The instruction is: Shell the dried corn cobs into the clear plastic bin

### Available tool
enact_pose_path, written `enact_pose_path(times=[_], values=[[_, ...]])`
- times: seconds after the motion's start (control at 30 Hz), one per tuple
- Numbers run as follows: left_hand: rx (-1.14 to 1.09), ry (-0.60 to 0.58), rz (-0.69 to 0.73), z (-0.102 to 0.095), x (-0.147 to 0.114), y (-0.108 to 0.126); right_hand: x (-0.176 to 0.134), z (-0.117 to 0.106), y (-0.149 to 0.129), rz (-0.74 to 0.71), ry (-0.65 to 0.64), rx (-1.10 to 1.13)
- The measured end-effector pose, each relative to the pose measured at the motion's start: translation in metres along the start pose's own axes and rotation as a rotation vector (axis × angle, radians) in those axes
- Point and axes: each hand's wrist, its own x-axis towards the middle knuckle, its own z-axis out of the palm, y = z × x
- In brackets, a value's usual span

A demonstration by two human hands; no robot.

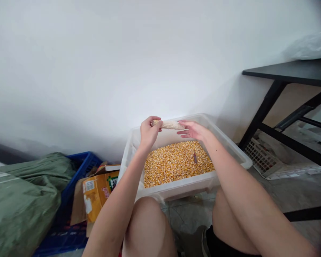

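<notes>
A pale, stripped corn cob (172, 125) lies roughly level above a white plastic tub (176, 183). The fingers and thumb of my left hand (149, 130) are wrapped round its left end, where a few kernels seem to remain. At the cob's right end is my right hand (194, 129), its fingers stretched out and apart; whether the fingertips touch the cob I cannot tell. Loose yellow corn kernels (173, 162) cover the bottom of the tub. On top of them rests a small, narrow brown object (195, 158).
Left of the tub stand a torn cardboard box (92, 192) and a blue plastic crate (88, 160) with a green bag (29, 200). A black table (289, 73) rises at the right, with a white basket (263, 157) under it. A white wall (123, 64) is behind.
</notes>
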Motion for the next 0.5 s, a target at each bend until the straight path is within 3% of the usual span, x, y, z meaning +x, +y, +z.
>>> enact_pose_path(times=[0.13, 0.27, 0.4, 0.5], values=[[-0.179, 0.012, -0.091, -0.042, -0.019, 0.028, -0.011, 0.035, -0.013, -0.049, -0.260, -0.117], [-0.368, 0.076, -0.194, -0.098, -0.056, 0.048, -0.021, 0.075, -0.020, -0.048, -0.358, -0.081], [-0.251, 0.344, -0.147, -0.164, -0.130, 0.067, -0.022, 0.100, -0.003, 0.016, -0.404, -0.207], [0.077, 0.534, -0.195, -0.216, -0.208, 0.086, -0.020, 0.113, 0.015, 0.084, -0.417, -0.438]])
